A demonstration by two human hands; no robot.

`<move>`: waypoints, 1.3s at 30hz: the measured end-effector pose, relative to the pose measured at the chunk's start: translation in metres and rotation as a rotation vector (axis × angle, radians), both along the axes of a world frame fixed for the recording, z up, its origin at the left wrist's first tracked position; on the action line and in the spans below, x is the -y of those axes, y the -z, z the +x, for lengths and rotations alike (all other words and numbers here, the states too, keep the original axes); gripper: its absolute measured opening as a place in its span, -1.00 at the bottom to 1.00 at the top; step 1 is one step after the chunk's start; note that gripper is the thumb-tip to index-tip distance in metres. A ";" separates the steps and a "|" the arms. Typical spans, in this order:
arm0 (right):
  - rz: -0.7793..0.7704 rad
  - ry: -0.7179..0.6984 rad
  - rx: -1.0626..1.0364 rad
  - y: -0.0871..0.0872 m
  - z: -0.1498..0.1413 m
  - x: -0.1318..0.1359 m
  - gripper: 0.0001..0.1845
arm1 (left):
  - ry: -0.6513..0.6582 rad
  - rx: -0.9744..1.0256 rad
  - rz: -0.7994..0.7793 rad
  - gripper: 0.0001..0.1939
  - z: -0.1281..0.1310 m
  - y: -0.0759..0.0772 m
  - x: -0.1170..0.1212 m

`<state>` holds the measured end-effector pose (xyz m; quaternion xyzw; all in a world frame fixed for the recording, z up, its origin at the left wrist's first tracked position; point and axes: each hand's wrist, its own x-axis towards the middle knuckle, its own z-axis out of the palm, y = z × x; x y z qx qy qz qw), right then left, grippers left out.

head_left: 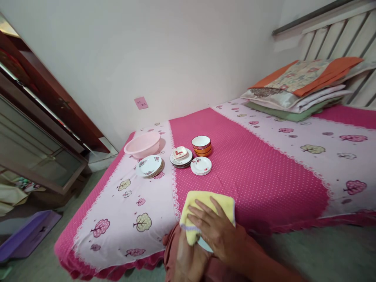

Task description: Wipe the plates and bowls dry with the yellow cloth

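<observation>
A yellow cloth (226, 203) with a pale purple edge is draped over a light-coloured dish (205, 244) in front of my lap. Only a small rim of that dish shows, so I cannot tell whether it is a plate or a bowl. My left hand (190, 252) holds the dish from below, its fingers largely hidden under the cloth. From above, my right hand (212, 225) holds the cloth against the dish, its fingers spread over the fabric. Just beyond the cloth lies a stack of small white plates (201, 165) with red flowers.
On the bed (249, 176) stand stacked bowls (201, 142), dark-rimmed plates (188, 158) topped by a small square dish (179, 152), larger floral plates (149, 165) and a pink basin (143, 145). Folded bedding (293, 96) lies far right. A purple bin (32, 235) is on the floor at left.
</observation>
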<state>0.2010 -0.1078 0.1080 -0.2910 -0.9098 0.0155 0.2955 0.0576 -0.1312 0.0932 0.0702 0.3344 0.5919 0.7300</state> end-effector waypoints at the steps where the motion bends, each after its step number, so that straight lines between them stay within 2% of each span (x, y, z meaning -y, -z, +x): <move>1: -0.014 0.050 -0.011 0.003 -0.002 -0.006 -0.44 | -0.006 0.036 0.011 -0.51 0.001 0.002 0.000; 3: -0.059 0.136 -0.025 0.010 -0.002 -0.015 -0.48 | -0.004 0.067 0.065 -0.57 -0.001 0.005 -0.001; 6: -0.098 0.175 -0.032 0.020 0.006 -0.016 -0.53 | -0.003 0.143 0.144 -0.50 -0.012 0.010 -0.004; 11: -0.082 0.029 0.046 0.017 0.023 0.013 -0.46 | -0.016 0.138 0.116 -0.46 -0.027 0.013 -0.007; 14: -0.083 -0.062 0.022 0.009 0.015 0.027 -0.54 | 0.049 -0.029 0.028 -0.43 -0.027 0.009 0.000; 17: -0.085 -0.124 -0.021 0.000 0.000 0.031 -0.60 | 0.075 -0.193 -0.059 -0.28 -0.023 0.004 0.006; 20: -0.127 -0.137 -0.005 -0.011 -0.010 0.021 -0.55 | 0.028 -0.168 -0.027 -0.36 -0.015 0.000 0.008; 23: -0.136 -0.041 -0.013 -0.017 -0.013 0.001 -0.59 | -0.022 -0.038 0.049 -0.47 -0.005 -0.002 0.006; 26: -0.097 0.107 -0.023 -0.010 -0.009 -0.021 -0.57 | -0.001 0.111 0.092 -0.48 -0.001 -0.003 0.003; 29: -0.082 0.155 -0.023 0.004 0.001 -0.029 -0.57 | -0.005 0.187 0.126 -0.44 -0.009 -0.005 -0.005; 32: -0.090 0.092 -0.038 0.009 0.012 -0.017 -0.54 | -0.051 0.167 0.129 -0.38 -0.022 -0.010 -0.015; 34: -0.123 -0.002 -0.024 0.002 0.015 -0.003 -0.48 | -0.046 0.116 0.101 -0.36 -0.027 -0.012 -0.019; 37: -0.211 -0.152 -0.005 -0.017 0.009 0.014 -0.47 | 0.080 -0.024 0.038 -0.40 -0.027 -0.012 -0.019; 39: -0.256 -0.207 -0.007 -0.028 -0.001 0.014 -0.50 | 0.134 -0.091 0.031 -0.49 -0.019 -0.009 -0.017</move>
